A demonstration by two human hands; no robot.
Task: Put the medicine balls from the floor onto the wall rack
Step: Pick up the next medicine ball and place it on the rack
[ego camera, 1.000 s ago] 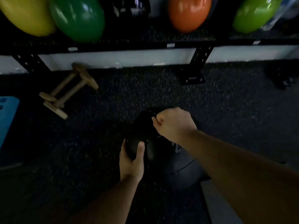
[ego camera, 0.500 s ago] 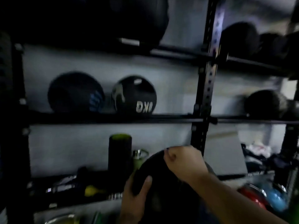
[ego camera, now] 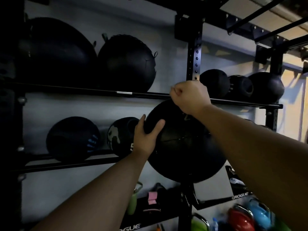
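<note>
A dim gym wall painted pale grey carries a black steel wall rack with a perforated upright post and horizontal rails forming shelves. On the upper left shelf rest two large black soft medicine balls side by side; to the right of the post, three smaller black balls sit in a row, touching one another. On the middle shelf stand a black ball with blue markings and, just beside it, a black ball with a pale skull print. The task's large black stitched medicine ball is held in the air in front of the upright post, its top level with the upper shelf rail and its body overlapping the middle shelf level; whether it touches the rack cannot be told. The left hand presses its open palm against the ball's left side, thumb spread over the front, a wide grip on the ball. The right hand sits on top of the ball with fingers curled closed, its grip apparently on the ball's upper part; what the fingers pinch cannot be told. Below, a lower shelf rail reads ROGUE, and red and blue kettlebells lie at the lower right.
</note>
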